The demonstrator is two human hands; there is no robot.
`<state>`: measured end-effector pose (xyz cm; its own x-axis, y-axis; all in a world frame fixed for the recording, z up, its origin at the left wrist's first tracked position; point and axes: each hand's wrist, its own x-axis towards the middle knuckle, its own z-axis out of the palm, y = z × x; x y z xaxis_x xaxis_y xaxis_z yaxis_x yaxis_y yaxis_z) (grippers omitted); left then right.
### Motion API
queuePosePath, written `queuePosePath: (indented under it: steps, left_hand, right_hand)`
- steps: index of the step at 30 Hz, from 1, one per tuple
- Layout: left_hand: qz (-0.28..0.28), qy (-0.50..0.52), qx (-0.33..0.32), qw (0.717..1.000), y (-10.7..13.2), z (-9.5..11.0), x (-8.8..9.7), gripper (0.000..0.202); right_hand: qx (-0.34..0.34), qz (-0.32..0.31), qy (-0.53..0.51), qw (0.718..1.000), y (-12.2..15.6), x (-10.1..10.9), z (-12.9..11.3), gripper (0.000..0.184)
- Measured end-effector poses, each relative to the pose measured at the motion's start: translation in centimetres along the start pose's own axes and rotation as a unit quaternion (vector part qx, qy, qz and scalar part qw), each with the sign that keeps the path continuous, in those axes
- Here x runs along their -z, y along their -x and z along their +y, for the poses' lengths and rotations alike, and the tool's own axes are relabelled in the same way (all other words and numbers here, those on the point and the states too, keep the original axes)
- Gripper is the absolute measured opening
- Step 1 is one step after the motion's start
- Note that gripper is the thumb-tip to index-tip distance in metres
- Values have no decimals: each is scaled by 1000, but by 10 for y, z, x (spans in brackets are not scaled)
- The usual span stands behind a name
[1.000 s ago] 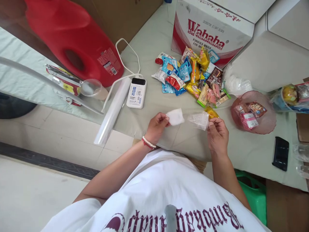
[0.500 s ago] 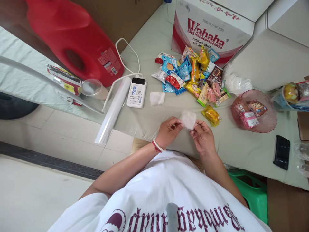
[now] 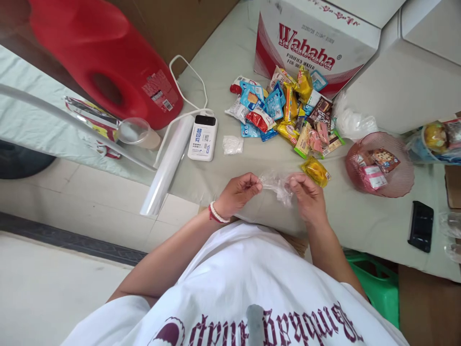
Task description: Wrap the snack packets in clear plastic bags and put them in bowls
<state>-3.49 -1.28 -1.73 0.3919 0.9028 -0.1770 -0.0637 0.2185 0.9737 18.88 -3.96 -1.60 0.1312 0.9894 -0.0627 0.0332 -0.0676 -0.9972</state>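
Indoor room, home or shop unclear: pale tiled floor (image 3: 108, 211); table under pale green cover (image 3: 367, 226); red-and-white cardboard Wahaha water carton (image 3: 302, 53); multicoloured heap of wrapped snacks (image 3: 290, 108); bright green plastic stool (image 3: 380, 290).

Bright, diffuse light casts only soft shadows; glare streaks the plastic roll (image 3: 168, 166) left of centre, and wide-angle distortion stretches the red jug (image 3: 118, 53) at upper left.

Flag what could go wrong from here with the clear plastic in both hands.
The thin clear plastic, pinched by the left hand and the right hand, might tear if pulled hard. The right hand is also close to the yellow-wrapped snack and could nudge it along the table.
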Motion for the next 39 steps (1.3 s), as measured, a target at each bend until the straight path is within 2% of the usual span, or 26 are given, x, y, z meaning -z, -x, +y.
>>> queuePosePath:
  steps: [2, 4, 7, 9, 11, 12, 14, 17, 19, 23, 25, 28, 30, 32, 36, 39]
  left_hand:
    - [-19, -14, 7, 1000, -1, 4, 17, 42]
    - [-31, -39, 14, 999, -3, 8, 31, 41]
    - [-9, -32, 27, 999, -8, 8, 39, 42]
    - [59, 20, 53, 997, -11, 4, 36, 46]
    - [114, 77, 109, 984, -12, -1, 27, 53]
    - [122, 94, 139, 978, -12, -3, 21, 57]
    - [99, 92, 172, 976, -11, -8, 7, 63]
    - [63, 28, 128, 989, -11, -13, -8, 54]
    - [66, 13, 96, 993, -12, -14, -11, 46]
    - [105, 41, 69, 991, -14, -13, -6, 41]
    - [127, -19, 41, 991, -12, -12, -6, 35]
    - [170, -152, -16, 974, -7, -13, -14, 25]
    - [193, -206, -51, 958, -4, -15, -20, 23]
    - [205, -234, -91, 946, -3, -16, -23, 29]
    - [238, -227, -145, 933, -9, -14, -12, 23]
    - [256, -136, -124, 949, -18, -12, 3, 30]
  right_hand:
    - [-43, 23, -42, 998, -4, 7, 2, 25]
    - [-73, 41, -40, 996, -6, 8, 4, 28]
    - [-82, 46, -19, 995, -5, 1, 8, 33]
    - [-70, 61, -18, 996, -3, -8, 11, 34]
    - [-44, 81, -2, 996, 0, -16, 11, 33]
    - [-30, 86, 16, 996, 2, -20, 10, 32]
    - [-4, 73, 62, 995, 5, -26, 8, 28]
    - [14, 34, 99, 994, 5, -27, 6, 24]
    - [1, 33, 58, 998, 1, -22, 4, 25]
    - [-80, 71, -77, 991, -9, -7, 2, 37]
    - [-127, 66, -103, 984, -6, -7, 1, 45]
    - [-157, 22, -81, 984, 4, -23, 2, 50]
    - [-145, 10, -49, 988, 10, -37, 4, 42]
    - [-115, 16, -17, 993, 12, -48, 9, 34]
    - [-79, -31, 45, 995, 9, -50, 13, 25]
    - [-115, -67, 27, 991, 6, -40, 9, 27]
